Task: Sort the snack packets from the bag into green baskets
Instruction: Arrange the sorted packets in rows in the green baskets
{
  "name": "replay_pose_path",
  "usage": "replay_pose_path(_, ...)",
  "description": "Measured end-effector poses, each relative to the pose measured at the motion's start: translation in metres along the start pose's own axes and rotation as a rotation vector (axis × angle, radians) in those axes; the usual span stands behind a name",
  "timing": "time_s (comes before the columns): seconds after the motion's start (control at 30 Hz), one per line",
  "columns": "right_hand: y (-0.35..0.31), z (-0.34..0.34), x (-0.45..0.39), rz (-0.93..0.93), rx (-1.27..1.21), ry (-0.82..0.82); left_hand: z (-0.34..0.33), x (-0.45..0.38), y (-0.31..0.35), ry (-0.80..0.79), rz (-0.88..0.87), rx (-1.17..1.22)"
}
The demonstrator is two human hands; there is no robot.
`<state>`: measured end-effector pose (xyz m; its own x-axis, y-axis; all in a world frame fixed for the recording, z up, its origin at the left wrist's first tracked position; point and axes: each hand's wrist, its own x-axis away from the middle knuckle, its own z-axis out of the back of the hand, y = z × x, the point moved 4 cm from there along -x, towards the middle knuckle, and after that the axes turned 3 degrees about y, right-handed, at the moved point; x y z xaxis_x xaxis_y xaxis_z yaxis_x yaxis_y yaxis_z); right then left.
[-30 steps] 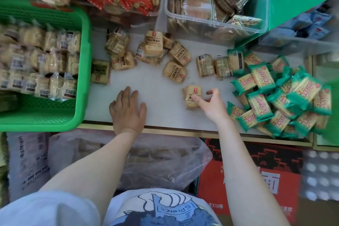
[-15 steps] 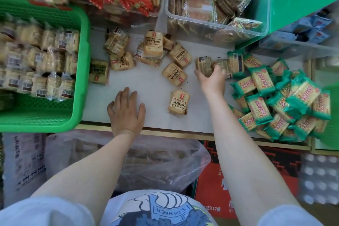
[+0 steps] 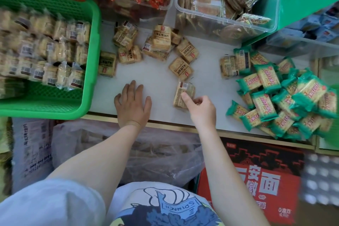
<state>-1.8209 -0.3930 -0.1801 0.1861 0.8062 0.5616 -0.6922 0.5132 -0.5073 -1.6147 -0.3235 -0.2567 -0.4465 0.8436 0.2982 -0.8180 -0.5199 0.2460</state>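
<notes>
the sorting looks to me partly done, not near the end. the green basket [image 3: 88,86] at the left side already holds many rows of pale snack packets [image 3: 45,55], standing close together. but on the white counter [image 3: 157,86] a good number are still loose: a group of tan packets [image 3: 159,46] lies near the back, between the basket and the clear bins, and a heap of green-edged packets [image 3: 286,97] covers the right end of the counter. so i judge that more than a little work remains, and the green-edged ones seem not yet to have any basket of their own in view, only a green edge at the far right that i cannot identify. under the counter a clear plastic bag [image 3: 146,154] still shows some packets inside.

the left hand [image 3: 133,104] rests flat on the counter, fingers straight and holding nothing, just beside the basket's corner. the right hand [image 3: 200,110] pinches one tan packet [image 3: 183,95] at its near edge between the thumb and curled fingers; this packet lies on the counter close to the front, right of the left hand and well apart from the basket.
</notes>
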Motion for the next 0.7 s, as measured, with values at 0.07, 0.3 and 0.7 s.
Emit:
replay_pose_path(0.07, 0.001, -0.002, -0.006, -0.013, -0.01, 0.005, 0.001, 0.0, 0.001, 0.0, -0.013, 0.006)
replay_pose_path(0.3, 0.007, -0.01, -0.018, -0.101, -0.187, -0.212, 0.015, 0.006, 0.011, -0.025, -0.09, 0.217)
replay_pose_path(0.7, 0.015, -0.026, 0.015, 0.081, -0.157, -0.199, 0.032, 0.036, 0.084, -0.614, 0.463, 1.326)
